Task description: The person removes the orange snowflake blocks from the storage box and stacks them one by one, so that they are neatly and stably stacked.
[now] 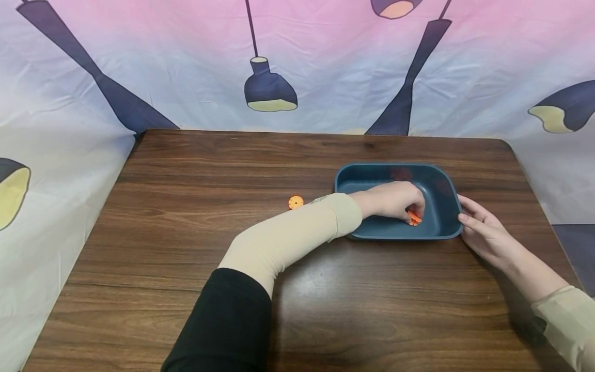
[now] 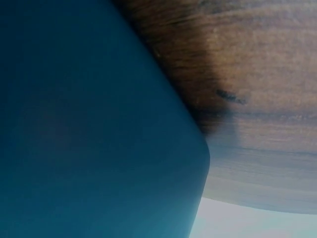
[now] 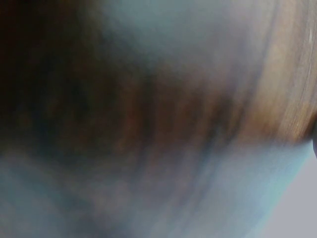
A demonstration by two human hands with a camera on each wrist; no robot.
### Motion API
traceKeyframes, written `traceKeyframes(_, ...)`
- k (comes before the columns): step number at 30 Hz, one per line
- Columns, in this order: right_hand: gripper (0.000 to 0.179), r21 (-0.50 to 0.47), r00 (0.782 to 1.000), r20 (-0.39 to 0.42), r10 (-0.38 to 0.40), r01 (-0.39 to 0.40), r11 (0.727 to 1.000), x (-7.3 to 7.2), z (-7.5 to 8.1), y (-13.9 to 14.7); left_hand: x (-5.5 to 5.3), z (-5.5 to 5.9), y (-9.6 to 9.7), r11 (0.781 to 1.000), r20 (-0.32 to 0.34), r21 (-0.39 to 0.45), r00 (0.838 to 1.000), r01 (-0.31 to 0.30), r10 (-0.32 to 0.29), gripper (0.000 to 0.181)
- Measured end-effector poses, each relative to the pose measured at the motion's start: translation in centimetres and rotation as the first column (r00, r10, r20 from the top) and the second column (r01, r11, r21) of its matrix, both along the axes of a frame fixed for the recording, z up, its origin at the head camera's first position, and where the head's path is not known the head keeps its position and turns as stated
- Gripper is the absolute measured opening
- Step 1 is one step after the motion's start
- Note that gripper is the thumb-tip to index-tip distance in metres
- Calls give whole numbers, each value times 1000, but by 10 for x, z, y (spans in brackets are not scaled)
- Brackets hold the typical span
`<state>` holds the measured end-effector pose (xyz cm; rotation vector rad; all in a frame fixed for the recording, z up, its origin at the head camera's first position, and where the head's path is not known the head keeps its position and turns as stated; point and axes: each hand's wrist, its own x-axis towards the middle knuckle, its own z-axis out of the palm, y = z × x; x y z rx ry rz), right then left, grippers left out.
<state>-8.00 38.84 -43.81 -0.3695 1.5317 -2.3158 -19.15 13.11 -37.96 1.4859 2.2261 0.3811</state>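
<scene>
My left hand (image 1: 401, 200) reaches down into a dark blue rectangular bin (image 1: 395, 237), its fingers curled round a small orange notched disc (image 1: 415, 219) close to the bin floor. The hand partly covers that disc. At the bin's right end, my right hand (image 1: 485, 232) touches the outer wall and rim with fairly straight fingers and thumb. A second orange disc (image 1: 296, 202), round with small dark marks, lies on the table left of the bin, just beyond the left sleeve. The bin's blue wall (image 2: 99, 124) fills much of the left wrist view.
The brown wood-grain table (image 1: 186, 227) carries the bin on its right half. Behind it hangs a pink and pale blue cloth (image 1: 325, 62) with printed lamps. The left forearm crosses in front of the loose disc. The right wrist view is too blurred to show detail.
</scene>
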Motion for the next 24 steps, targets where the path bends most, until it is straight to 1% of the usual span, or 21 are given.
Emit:
traceKeyframes(4,52,-8,1000,3,3,-3,1000,0,0,0,0,4,-1,1000,20,9,1000,-16,16,17)
traceKeyframes(15,53,-5,1000,0,4,-4,1000,-1,0,-1,-2,10,-7,999,44,52,999,-14,12,17)
traceKeyframes(19,53,-26,1000,3,-1,1,1000,-1,-1,0,-3,15,-14,994,32,106,999,-8,5,21)
traceKeyframes(24,53,-42,1000,4,3,-3,999,-1,-2,1,-6,24,-27,985,55,171,998,-38,29,21)
